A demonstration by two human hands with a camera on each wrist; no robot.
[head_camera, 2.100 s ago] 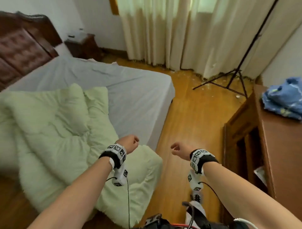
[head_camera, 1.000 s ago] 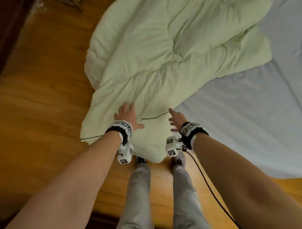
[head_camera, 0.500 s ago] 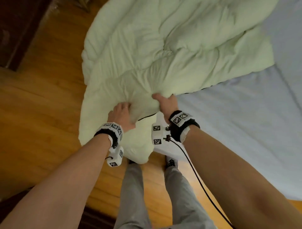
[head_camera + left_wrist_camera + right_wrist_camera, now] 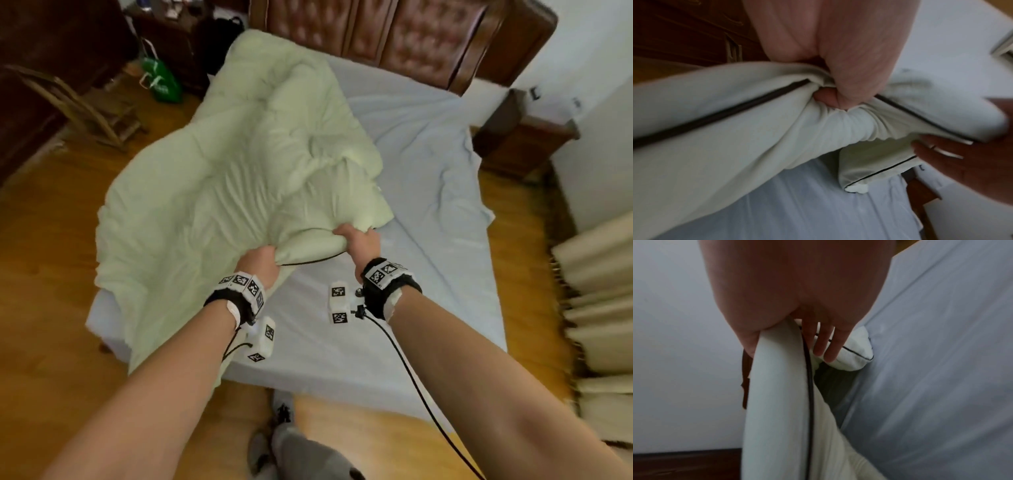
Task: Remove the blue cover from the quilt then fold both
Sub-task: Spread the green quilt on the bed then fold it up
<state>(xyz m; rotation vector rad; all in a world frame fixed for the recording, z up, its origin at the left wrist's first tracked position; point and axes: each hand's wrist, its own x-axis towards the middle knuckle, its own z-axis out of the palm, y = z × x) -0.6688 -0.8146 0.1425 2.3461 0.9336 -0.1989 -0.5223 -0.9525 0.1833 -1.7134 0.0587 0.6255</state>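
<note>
A pale green quilt (image 4: 233, 178) with dark piping lies bunched over the left half of the bed and hangs off its left edge. My left hand (image 4: 260, 265) grips a fistful of its near edge; the curled fingers (image 4: 840, 84) clamp the fabric (image 4: 735, 138) at the piping. My right hand (image 4: 359, 240) grips the same edge a little to the right, thumb on one side and fingers (image 4: 826, 345) on the other of the quilt (image 4: 777, 394). The held edge is lifted above the sheet. No blue cover shows in any view.
The bed carries a light blue sheet (image 4: 428, 192), bare on its right half, under a padded wooden headboard (image 4: 394, 37). A nightstand (image 4: 520, 137) stands at right, curtains (image 4: 599, 291) at far right. A wooden chair (image 4: 78, 106) and a green bag (image 4: 161, 82) stand at left on the wooden floor.
Both hands went from resting on the quilt's edge to gripping it, then lifted it up over the bed. My view has swung up from the floor towards the headboard.
</note>
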